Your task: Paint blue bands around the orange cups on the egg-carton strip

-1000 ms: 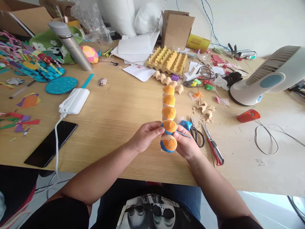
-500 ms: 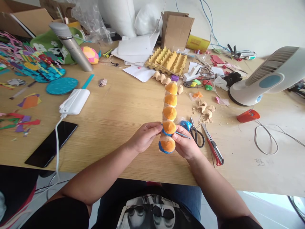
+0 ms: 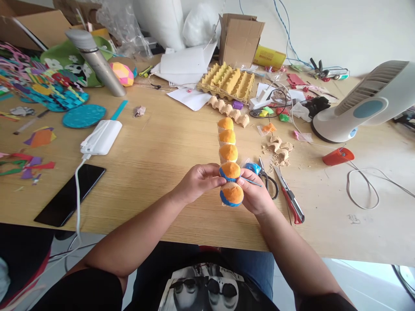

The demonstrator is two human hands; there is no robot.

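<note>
Head view: at the near left lies a black phone (image 3: 69,196), with a white power bank (image 3: 105,136) and, farther off, a steel flask (image 3: 99,65) beyond it. The left hand (image 3: 199,183) pinches, thumb and fingertips nearly together, the left edge of an egg-carton strip (image 3: 228,153). This strip of five bumps is held up over the near middle of the table, its length running from near to far; the bumps are orange, the nearest two edged with blue. A yellow egg tray (image 3: 227,82) sits on the far side. The right hand (image 3: 256,194) closes its fingertips on the strip's right edge, a thin blue stick (image 3: 254,182) jutting out between its fingers. Just beyond that hand is a blue packet (image 3: 252,167), then scissors (image 3: 272,188), a red utility knife (image 3: 293,203), an orange cup (image 3: 338,157) and a white fan (image 3: 369,108).
</note>
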